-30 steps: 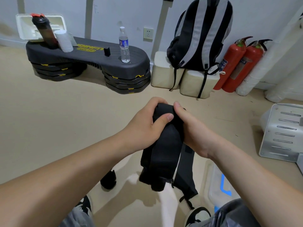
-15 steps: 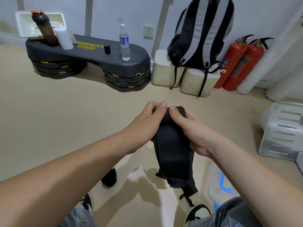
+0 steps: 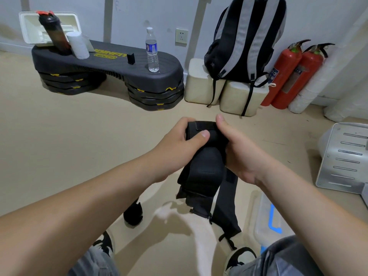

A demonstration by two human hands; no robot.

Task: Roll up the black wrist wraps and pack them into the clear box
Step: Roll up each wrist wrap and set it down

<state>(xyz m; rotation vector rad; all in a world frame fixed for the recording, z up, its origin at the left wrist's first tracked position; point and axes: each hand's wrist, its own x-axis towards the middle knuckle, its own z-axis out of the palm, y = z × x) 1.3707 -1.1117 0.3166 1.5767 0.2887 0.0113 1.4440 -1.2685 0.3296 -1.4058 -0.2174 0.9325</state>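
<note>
Left grip (image 3: 179,144) and right grip (image 3: 239,156) both clench the rolled top of the wrap (image 3: 203,170), up in the air above-left of the box (image 3: 265,220), likely so its tail hangs straight for tight rolling; black bundle (image 3: 133,215) on floor, left of box.

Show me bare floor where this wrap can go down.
Widest bare floor lies left, between the bench and the left arm. A smaller patch sits between the blocks and the metal panel. By the feet it is crowded: black roll, box.
</note>
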